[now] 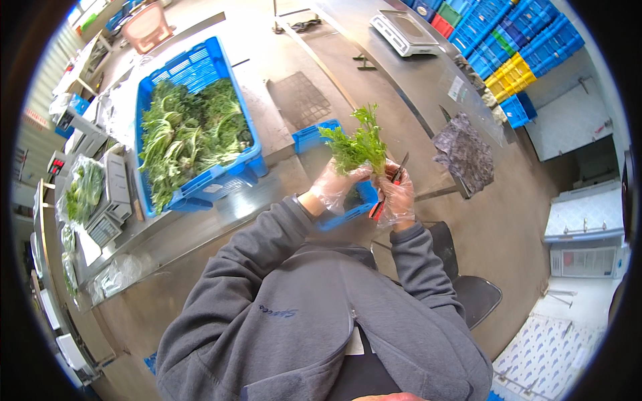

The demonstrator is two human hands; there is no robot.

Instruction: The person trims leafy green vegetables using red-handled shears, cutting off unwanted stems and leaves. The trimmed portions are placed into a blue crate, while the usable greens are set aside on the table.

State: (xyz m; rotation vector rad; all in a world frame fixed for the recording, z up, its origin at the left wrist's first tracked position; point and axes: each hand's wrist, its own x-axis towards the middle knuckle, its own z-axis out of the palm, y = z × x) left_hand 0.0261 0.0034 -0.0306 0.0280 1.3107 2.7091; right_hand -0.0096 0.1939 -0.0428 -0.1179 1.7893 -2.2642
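Observation:
A bunch of leafy greens with frilly leaves (363, 140) is held upright between both hands, which wear clear plastic gloves. My left hand (341, 185) grips the leaves from the left. At the stem end, my right hand (396, 193) holds a knife with a red handle (377, 209), its dark blade pointing up and away, and its fingers touch the stems. Below the hands sits a blue plastic crate (316, 133), partly hidden by them. To the left, a large blue crate (220, 183) on the metal table holds a heap of similar greens (190, 130).
A scale (108, 210) and bagged greens (85, 190) stand at the left of the metal table (235, 200). Another scale (404, 32) is on the right-hand table, with a crumpled dark cloth (464, 150) at its end. Stacked crates (506, 40) stand behind; a black chair (476, 295) is beside me.

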